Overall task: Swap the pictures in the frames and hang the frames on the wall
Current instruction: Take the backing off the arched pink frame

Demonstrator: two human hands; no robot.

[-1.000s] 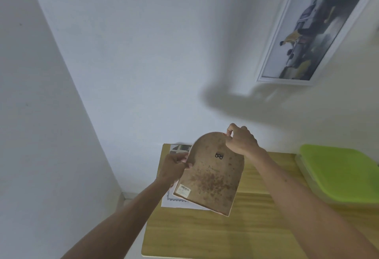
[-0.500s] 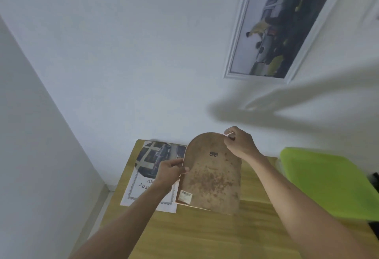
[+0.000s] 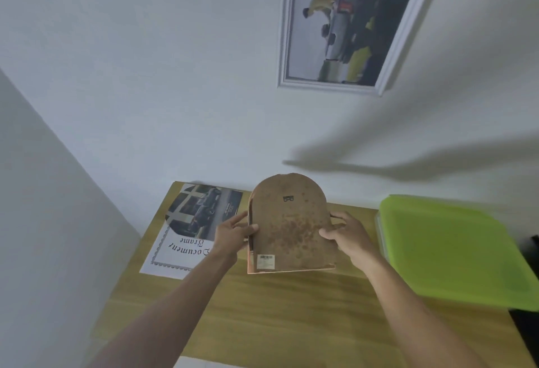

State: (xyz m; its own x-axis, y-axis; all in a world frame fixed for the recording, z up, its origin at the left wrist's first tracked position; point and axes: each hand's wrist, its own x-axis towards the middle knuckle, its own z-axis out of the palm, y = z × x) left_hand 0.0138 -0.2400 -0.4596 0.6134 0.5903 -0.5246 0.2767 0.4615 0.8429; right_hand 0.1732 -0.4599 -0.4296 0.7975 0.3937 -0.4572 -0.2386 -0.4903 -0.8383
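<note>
An arched picture frame [image 3: 288,227] faces away from me, showing its stained brown backing board with a small metal hanger near the top and a barcode sticker at the lower left. My left hand [image 3: 234,233] grips its left edge and my right hand [image 3: 345,235] grips its right edge, holding it upright above the wooden table [image 3: 280,312]. A loose printed sheet [image 3: 192,227] with a car photo and the words "Document Frame" lies flat at the table's back left. A white rectangular frame [image 3: 347,23] with a car picture hangs tilted on the wall above.
A lime green lidded box [image 3: 455,251] sits on the table's right side, close to my right hand. White walls meet in a corner at the left. Something dark shows at the far right edge beyond the box.
My right hand has slid from the frame's arched top down to its right edge. The frame has turned upright and squarer to me. The view has shifted left and nearer the table.
</note>
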